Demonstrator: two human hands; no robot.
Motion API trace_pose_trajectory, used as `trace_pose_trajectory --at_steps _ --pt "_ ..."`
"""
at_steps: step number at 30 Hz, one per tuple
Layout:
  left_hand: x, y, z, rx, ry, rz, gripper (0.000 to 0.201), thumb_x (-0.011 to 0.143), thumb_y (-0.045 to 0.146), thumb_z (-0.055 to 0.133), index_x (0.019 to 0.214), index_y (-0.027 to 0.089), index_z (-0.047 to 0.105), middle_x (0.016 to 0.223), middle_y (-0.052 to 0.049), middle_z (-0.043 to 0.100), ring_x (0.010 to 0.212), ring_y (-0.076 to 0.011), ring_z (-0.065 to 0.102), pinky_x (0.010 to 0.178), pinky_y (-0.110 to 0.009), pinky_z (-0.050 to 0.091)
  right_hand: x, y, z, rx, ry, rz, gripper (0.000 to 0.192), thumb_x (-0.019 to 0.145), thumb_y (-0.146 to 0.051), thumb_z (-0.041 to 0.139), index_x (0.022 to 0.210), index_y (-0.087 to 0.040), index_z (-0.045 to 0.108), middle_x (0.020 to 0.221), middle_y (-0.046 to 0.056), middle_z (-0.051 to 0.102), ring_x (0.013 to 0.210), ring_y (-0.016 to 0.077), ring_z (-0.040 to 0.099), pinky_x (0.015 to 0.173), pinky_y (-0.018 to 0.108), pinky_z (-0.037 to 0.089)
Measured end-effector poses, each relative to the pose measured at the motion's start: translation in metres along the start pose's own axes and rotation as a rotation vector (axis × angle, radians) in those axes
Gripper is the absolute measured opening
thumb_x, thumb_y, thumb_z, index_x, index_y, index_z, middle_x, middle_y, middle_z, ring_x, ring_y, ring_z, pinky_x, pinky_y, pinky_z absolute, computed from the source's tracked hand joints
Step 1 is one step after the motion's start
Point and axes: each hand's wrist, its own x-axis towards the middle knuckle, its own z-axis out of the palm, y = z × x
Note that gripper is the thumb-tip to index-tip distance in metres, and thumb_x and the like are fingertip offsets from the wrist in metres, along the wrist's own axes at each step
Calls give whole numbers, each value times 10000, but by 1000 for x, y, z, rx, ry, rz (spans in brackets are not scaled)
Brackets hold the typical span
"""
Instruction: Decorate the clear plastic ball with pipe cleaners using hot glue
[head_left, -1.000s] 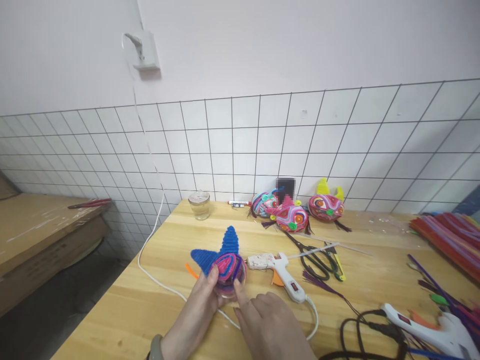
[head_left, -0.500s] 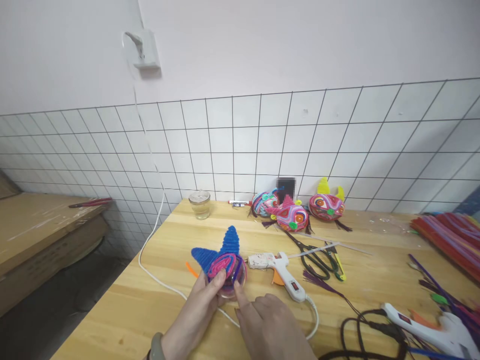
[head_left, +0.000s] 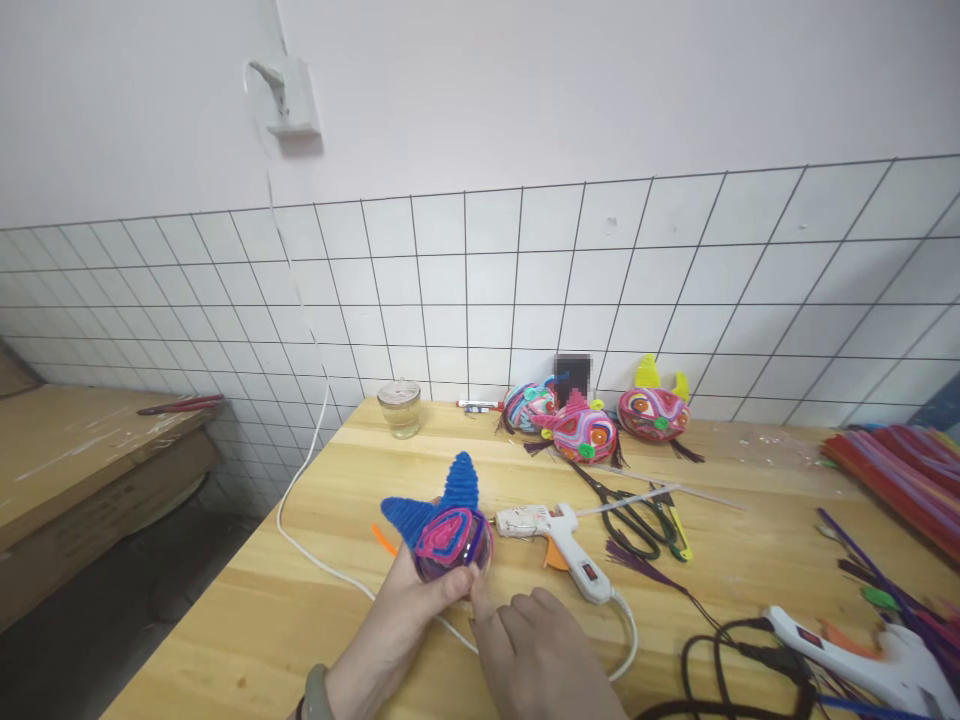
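Observation:
My left hand grips a round pipe-cleaner figure from below; it has a pink, purple and blue swirled body and two blue pointed ears. Its thumb lies across the lower front of the figure. My right hand rests beside it on the wooden table, with its index fingertip touching the figure's lower right edge. A white glue gun lies just to the right of the figure, nozzle toward it.
Three finished colourful figures stand at the back by the wire grid. Scissors lie right of the glue gun. A second glue gun and black cable sit at front right, pipe cleaners far right, a glass jar at the back.
My left thumb has slid from the figure's left side down across its lower front. My right index finger has drawn in slightly toward the bottom edge. The figure stays in place.

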Motion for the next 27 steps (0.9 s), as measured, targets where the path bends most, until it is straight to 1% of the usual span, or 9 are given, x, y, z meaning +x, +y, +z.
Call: trace_pose_trajectory --at_steps 4,6,11,15,21,24,27 --pt "-1 1 2 -16 14 -14 522 629 318 803 1108 197 633 1146 -120 698 1099 -305 601 950 -410 437 0 0 1 1 29 -5 365 784 63 285 969 -45 580 455 8 557 375 173 493 474 324 280" --pt "-1 3 3 -24 13 -9 500 632 319 799 1090 191 647 1120 -122 709 1086 -311 610 944 -414 445 0 1 1 17 37 -32 355 804 59 295 990 -36 582 462 2 559 376 168 492 470 319 280" --pt "-3 6 5 -19 32 25 455 638 312 791 1058 186 667 1083 -117 723 1063 -311 625 950 -423 448 -1 1 2 30 60 -26 344 860 42 278 990 -41 585 461 -5 557 379 158 496 466 310 296" --pt "-3 4 4 -13 55 23 465 639 312 790 1066 176 664 1079 -126 723 1059 -319 626 960 -446 441 -2 -1 6 33 70 -26 325 916 -17 272 1002 -31 585 460 -5 563 378 158 500 451 310 305" --pt "-2 1 2 -18 86 26 491 623 312 801 1075 185 656 1091 -118 720 1075 -314 619 957 -431 447 -3 -3 9 73 105 -5 272 941 -77 332 988 -32 596 472 -1 582 386 159 517 453 307 324" --pt "-2 3 3 -11 94 32 474 617 316 806 1048 182 661 1095 -115 717 1099 -316 607 980 -426 430 -1 -2 7 133 126 23 286 967 -131 317 992 -56 591 480 -1 601 387 151 529 454 296 334" --pt "-1 5 4 -20 121 36 480 610 312 812 1044 186 652 1103 -111 712 1126 -319 590 991 -424 423 3 -1 0 177 120 62 322 990 -177 285 983 -78 590 486 5 614 393 146 540 453 283 341"
